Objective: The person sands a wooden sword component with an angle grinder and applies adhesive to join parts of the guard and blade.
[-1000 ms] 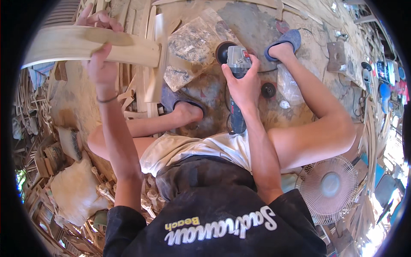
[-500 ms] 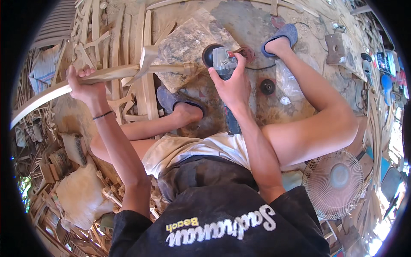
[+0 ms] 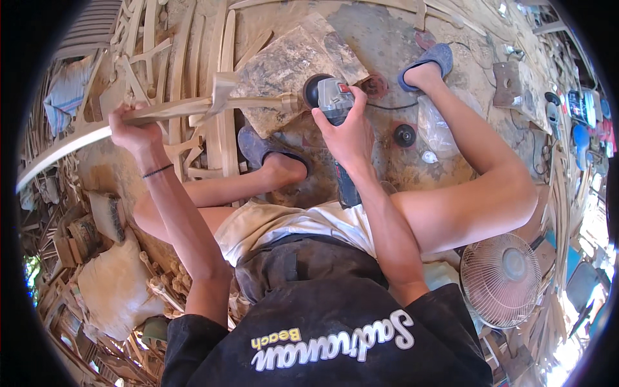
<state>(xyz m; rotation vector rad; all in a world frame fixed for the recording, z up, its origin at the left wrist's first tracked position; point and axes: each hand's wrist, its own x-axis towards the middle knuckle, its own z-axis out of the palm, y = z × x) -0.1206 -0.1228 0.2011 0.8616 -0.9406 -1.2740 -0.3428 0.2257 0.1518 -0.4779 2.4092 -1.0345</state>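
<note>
My left hand [image 3: 134, 132] is wrapped around a long, pale, curved wooden piece [image 3: 174, 111] with a forked joint. One arm of the fork ends in a turned, knobbed tip, pointing right over a worn, dusty board [image 3: 277, 68]. Closed around the body of a grey and black angle grinder [image 3: 334, 97] is my right hand [image 3: 351, 137]. The grinder's dark round disc [image 3: 314, 91] sits right beside the knobbed tip; whether they touch, I cannot tell. The grinder's rear end rests by my lap, between my legs.
Several wooden strips and carved parts lie at the far left. A loose black disc [image 3: 404, 135] and a clear plastic bag [image 3: 443, 126] lie right of the grinder. A fan [image 3: 501, 280] stands at the near right. Cushions [image 3: 116, 290] and more carved wood fill the near left.
The grinder disc has come slightly nearer to me and closer to the wood's knobbed tip. My left hand has shifted a little right with the wooden piece, its fingers wrapping further round.
</note>
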